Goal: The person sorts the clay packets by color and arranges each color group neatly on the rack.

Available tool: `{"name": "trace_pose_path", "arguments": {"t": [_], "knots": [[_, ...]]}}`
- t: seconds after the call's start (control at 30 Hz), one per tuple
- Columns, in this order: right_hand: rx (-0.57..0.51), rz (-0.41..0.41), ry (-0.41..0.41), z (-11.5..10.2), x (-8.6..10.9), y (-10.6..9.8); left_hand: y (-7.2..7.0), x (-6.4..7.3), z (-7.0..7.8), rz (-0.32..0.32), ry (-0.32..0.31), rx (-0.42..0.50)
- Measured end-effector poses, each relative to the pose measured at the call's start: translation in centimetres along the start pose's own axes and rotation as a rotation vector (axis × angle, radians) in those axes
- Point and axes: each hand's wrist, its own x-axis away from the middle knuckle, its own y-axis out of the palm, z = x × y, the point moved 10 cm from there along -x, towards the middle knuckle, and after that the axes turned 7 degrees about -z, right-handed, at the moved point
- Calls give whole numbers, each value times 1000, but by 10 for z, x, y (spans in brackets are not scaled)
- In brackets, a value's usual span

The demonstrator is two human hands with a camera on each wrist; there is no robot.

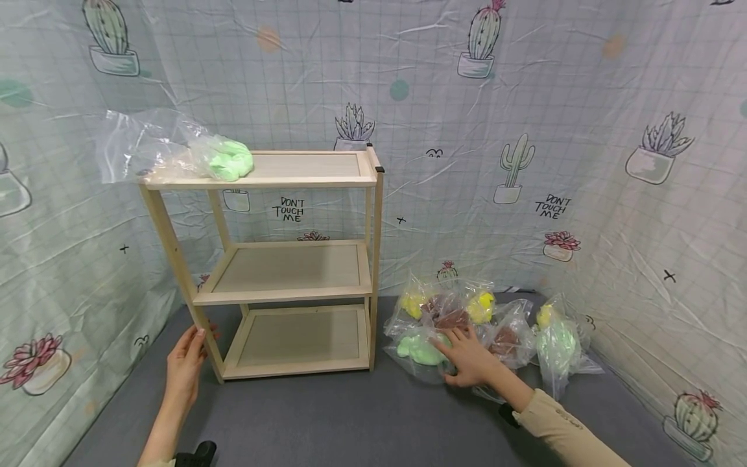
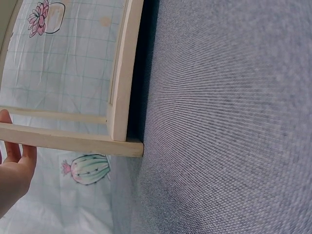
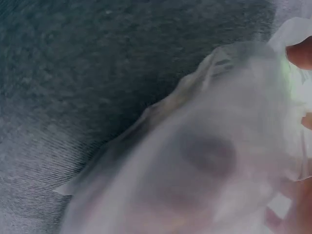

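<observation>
On the ribbed grey surface [image 1: 292,415] stands my three-tier shelf [image 1: 292,271], pale wood, all straight edges; right of it, crinkly clear bags [image 1: 509,337] bulge with green, yellow and brown lumps [image 1: 421,350]. My left hand [image 1: 185,363] grips its front post [image 2: 73,138], fingers behind; my right hand [image 1: 469,358], fingers spread wide, touches the bags.

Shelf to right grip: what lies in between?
In the head view, a bagged green lump lies between the shelf and the right grip; only a narrow strip of bare grey surface parts it from the shelf.
</observation>
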Motion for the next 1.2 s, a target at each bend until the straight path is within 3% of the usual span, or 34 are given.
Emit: {"name": "trace_pose_path", "arguments": {"t": [0.03,0.2,0.3,0.37,0.43,0.5,0.6,0.73,0.83,0.97,1.2], "knots": [[3,-3,0,0,0,1,-2,-2,-3,-19,29,33],[53,14,-24,-3,-2,2,-19,-11,-30,-37,46,8],[87,40,-36,-5,-4,2,-33,-18,-51,-9,23,-38],[104,56,-38,-6,-4,1,-36,-20,-56,-17,26,-28],[119,66,-40,-6,-5,2,-33,-18,-52,-1,15,-25],[138,78,-47,-7,-5,2,-24,-13,-38,3,9,-32],[170,109,-65,-9,-6,-1,-12,-6,-19,-4,38,10],[203,167,-86,-10,-6,-6,-2,-1,-3,-17,43,-7],[213,215,-99,-11,-5,-11,1,0,0,-8,7,-31],[220,271,-121,-16,-3,-18,0,0,-1,8,-22,6],[234,336,-146,-23,0,-29,1,0,1,27,-37,1]]}}
